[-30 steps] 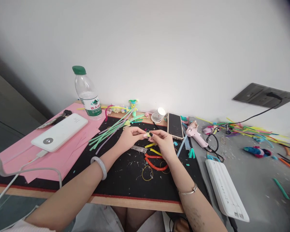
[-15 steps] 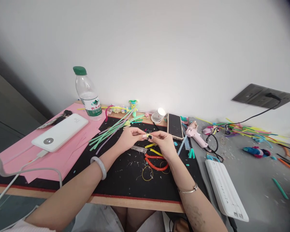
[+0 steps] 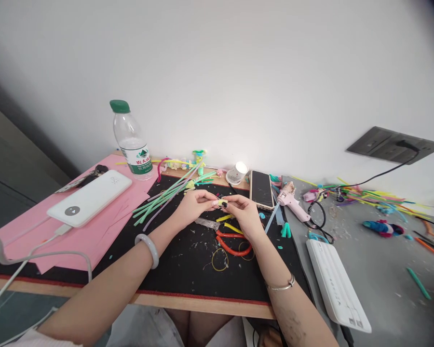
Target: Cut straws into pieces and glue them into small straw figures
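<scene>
My left hand and my right hand meet over the black mat, fingertips pinched together on a small yellow craft piece. Both hands hover just above the mat. Directly below them lie red-handled scissors, short yellow stick pieces and a yellow rubber band. A bundle of green and purple sticks fans out to the left of my left hand.
A water bottle, white power bank and pink paper lie left. A phone, pink glue gun, white device and scattered colourful sticks lie right. A small cup stands by the wall.
Both hands stay pinched on the small yellow piece, with only slight finger movement. Nothing else has shifted apart from a small camera drift.
</scene>
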A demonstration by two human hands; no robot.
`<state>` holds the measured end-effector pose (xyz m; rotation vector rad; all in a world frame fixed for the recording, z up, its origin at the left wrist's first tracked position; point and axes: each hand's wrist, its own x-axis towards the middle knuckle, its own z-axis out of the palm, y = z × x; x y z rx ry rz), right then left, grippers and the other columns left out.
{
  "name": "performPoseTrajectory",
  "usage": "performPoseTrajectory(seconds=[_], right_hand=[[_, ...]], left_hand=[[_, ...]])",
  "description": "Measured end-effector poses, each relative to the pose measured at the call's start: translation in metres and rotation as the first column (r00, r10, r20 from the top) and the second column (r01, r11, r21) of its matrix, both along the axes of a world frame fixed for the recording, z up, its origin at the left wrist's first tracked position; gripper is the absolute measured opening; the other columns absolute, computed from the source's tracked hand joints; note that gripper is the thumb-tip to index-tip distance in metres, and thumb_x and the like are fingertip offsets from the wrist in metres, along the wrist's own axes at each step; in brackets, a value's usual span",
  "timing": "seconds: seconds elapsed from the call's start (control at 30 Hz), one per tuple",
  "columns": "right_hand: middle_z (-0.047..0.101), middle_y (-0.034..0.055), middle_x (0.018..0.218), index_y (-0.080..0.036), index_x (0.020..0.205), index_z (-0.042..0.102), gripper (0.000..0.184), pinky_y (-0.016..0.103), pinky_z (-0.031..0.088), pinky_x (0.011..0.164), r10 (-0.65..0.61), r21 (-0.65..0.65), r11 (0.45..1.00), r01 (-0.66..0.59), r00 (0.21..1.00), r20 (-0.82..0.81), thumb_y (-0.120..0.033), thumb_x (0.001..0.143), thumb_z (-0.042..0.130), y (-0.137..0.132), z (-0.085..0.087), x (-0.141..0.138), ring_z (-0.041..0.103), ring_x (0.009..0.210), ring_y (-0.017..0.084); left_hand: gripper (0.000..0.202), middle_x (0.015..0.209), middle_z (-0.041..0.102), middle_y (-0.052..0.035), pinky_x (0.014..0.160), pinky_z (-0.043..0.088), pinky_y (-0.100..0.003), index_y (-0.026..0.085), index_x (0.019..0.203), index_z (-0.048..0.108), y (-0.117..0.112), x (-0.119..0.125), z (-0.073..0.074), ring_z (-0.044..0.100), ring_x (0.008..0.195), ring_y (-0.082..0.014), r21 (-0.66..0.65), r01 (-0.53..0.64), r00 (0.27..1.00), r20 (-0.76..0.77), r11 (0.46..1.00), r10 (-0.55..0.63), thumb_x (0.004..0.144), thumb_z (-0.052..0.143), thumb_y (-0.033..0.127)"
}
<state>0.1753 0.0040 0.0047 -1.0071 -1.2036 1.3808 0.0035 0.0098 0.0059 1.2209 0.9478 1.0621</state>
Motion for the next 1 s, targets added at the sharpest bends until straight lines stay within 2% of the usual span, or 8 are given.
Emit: performPoseTrajectory(seconds=[0.23,0.47,0.67,0.8,1.0], right_hand=[[0.069,0.0024,0.076,-0.017,0.078,0.066,0.019,0.029,0.052,0.073,0.009,-0.039,0.999,-0.011,0.999,-0.051,-0.022,0.060,0.073,0.0000,-0.0009,-0.0010,0.063,0.068,0.013],[0.068,0.0019,0.072,-0.016,0.074,0.066,0.017,0.029,0.052,0.070,-0.006,-0.033,0.999,0.006,1.000,-0.011,-0.021,0.059,0.073,-0.0004,0.0011,-0.0014,0.062,0.063,0.012],[0.068,0.0035,0.084,-0.019,0.089,0.064,0.028,0.030,0.052,0.073,0.038,0.047,0.998,-0.040,0.997,0.060,-0.026,0.063,0.070,-0.0021,0.0036,-0.0014,0.063,0.076,0.016],[0.069,0.0033,0.082,-0.019,0.085,0.066,0.021,0.030,0.051,0.076,0.025,0.110,0.993,-0.039,0.992,0.124,-0.028,0.066,0.069,-0.0025,0.0039,0.0002,0.064,0.076,0.016],[0.069,0.0041,0.080,-0.018,0.082,0.067,0.019,0.033,0.052,0.076,-0.012,0.098,0.995,0.001,0.993,0.113,-0.029,0.067,0.068,-0.0007,0.0000,0.0011,0.064,0.074,0.017]], left_hand=[[0.029,0.081,0.068,-0.0053,0.074,0.054,-0.033,0.013,0.081,0.061,0.0007,0.0014,0.0006,0.065,0.074,-0.0160,0.016,-0.009,1.000,-0.001,1.000,0.009,0.061,0.073,0.031],[0.025,0.076,0.069,-0.0057,0.077,0.053,-0.035,0.012,0.078,0.063,0.0007,0.0011,-0.0008,0.065,0.077,-0.0181,0.029,0.021,0.999,-0.041,0.999,-0.020,0.063,0.071,0.030],[0.027,0.078,0.069,-0.0055,0.077,0.053,-0.035,0.013,0.081,0.063,-0.0012,-0.0003,0.0042,0.065,0.077,-0.0172,-0.004,-0.013,1.000,0.000,1.000,0.013,0.064,0.071,0.032],[0.026,0.076,0.068,-0.0050,0.073,0.053,-0.032,0.013,0.081,0.062,-0.0012,0.0000,0.0053,0.065,0.073,-0.0157,-0.021,-0.018,1.000,-0.005,1.000,0.018,0.066,0.069,0.033],[0.028,0.081,0.067,-0.0063,0.074,0.052,-0.031,0.013,0.084,0.060,0.0002,0.0006,0.0028,0.064,0.076,-0.0157,-0.001,0.027,1.000,-0.002,1.000,-0.027,0.068,0.067,0.033]])
